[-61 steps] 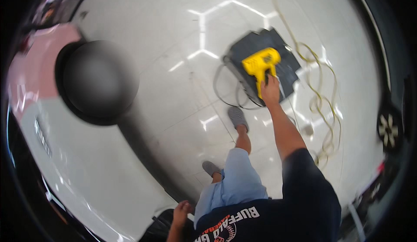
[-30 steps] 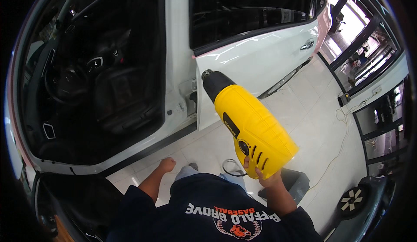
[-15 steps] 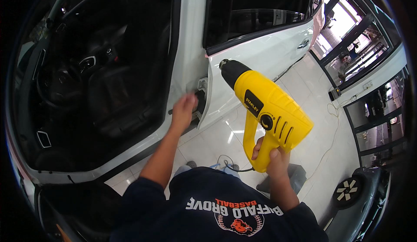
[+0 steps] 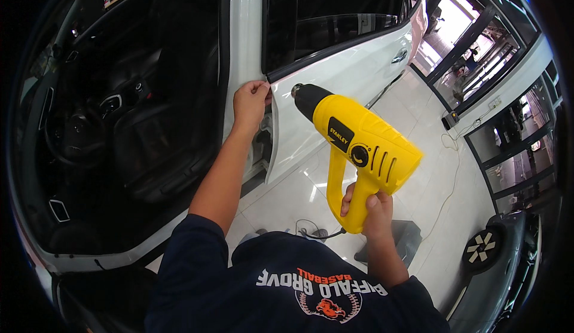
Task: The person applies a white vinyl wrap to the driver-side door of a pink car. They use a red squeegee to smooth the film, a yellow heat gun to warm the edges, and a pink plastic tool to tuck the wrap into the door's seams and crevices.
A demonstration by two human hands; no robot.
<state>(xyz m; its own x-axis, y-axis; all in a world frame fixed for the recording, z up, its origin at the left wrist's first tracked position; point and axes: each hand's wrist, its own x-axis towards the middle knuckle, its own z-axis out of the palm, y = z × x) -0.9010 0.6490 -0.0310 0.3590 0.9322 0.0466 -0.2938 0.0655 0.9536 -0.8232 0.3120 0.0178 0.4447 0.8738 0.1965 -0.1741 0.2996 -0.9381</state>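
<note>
My right hand grips the handle of a yellow and black heat gun, thumb and fingers wrapped round it. Its metal nozzle points up and left, close to the front edge of a white car's rear door. At that edge, just below the window corner, my left hand pinches with fingertips together. Whatever lies between those fingertips is hidden. The door stands ajar from the white pillar, and part of the gap shows below my left wrist. A black cord runs from the gun's handle base.
Left of the pillar lies the car's dark interior with a black seat. A grey box-like object is on the tiled floor behind my right forearm. A thin pale cable trails across the floor. A grey vehicle's wheel is at the lower right.
My left hand has moved up from the door gap to the door's upper front corner, where its fingers pinch. The heat gun stays in my right hand, slightly further left in view.
</note>
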